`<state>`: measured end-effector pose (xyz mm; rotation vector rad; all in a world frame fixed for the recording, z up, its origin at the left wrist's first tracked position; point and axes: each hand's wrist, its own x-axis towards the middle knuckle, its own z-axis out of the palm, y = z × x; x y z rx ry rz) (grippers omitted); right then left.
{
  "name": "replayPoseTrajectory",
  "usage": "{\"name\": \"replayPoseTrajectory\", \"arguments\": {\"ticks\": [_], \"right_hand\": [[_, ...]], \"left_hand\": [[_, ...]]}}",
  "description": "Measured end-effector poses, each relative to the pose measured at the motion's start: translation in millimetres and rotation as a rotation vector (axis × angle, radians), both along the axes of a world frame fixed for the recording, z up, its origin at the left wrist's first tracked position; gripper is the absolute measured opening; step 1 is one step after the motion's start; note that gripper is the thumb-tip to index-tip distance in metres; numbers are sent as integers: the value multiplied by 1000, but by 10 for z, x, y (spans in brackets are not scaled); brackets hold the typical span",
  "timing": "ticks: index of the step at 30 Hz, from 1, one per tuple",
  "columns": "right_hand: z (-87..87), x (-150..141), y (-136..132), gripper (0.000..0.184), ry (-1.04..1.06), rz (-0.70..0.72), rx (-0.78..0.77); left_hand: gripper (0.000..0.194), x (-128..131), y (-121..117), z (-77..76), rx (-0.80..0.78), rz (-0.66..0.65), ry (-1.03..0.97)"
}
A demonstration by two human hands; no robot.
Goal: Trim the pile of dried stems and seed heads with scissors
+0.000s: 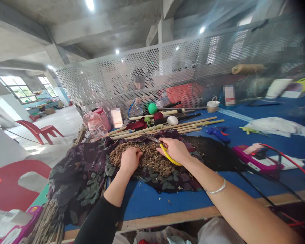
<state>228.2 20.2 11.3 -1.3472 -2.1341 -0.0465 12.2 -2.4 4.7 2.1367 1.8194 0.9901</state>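
My right hand (pixel 175 150) is closed round yellow-handled shears (pixel 169 156), whose metal blades point left over a pile of short brown dried plant pieces (pixel 156 162). Left of the shears, my left hand (pixel 130 159) rests at the pile with its fingers curled together. Whatever those fingers hold is hidden. Beneath the pile lies a dark camouflage cloth (pixel 83 169), spread across the blue tabletop (pixel 142 200).
Behind the pile lie several bamboo sticks (pixel 205 123), a green ball (pixel 153 108) and a white ball (pixel 172 120). A blue glue gun (pixel 219 134) and pink power strip (pixel 256 161) sit right. A perforated metal screen (pixel 96 78) separates me from another person.
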Motion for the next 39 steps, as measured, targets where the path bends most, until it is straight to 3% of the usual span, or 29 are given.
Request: {"name": "replayPoseTrajectory", "arguments": {"ticks": [5,8,12,15,19,25,29,34,39], "right_hand": [[-20,-10,7,39,2,19,-17],[-37,-27,5,40,6,28,-31],[-39,-55,-15,42,16,32,-41],[-29,-80,-31,42,16,26,-49],[-16,-97,-43,43,0,19,-63],[-28,-93,-33,42,-8,16,-76],[-55,-91,-12,43,17,28,-70],[-43,-96,-23,44,28,32,-86],[-30,-109,-71,57,31,117,-95]], "left_hand": [[12,-53,52,5,55,69,-242],[16,-22,68,-18,-123,112,-642],[22,70,59,-16,-364,22,-1253],[17,116,50,14,-406,10,-1471],[5,136,58,32,-373,53,-1554],[14,162,53,53,-317,60,-1674],[12,163,32,107,-369,38,-1770],[18,183,7,116,-357,-68,-1720],[20,194,-7,102,-329,-27,-1651]]}}
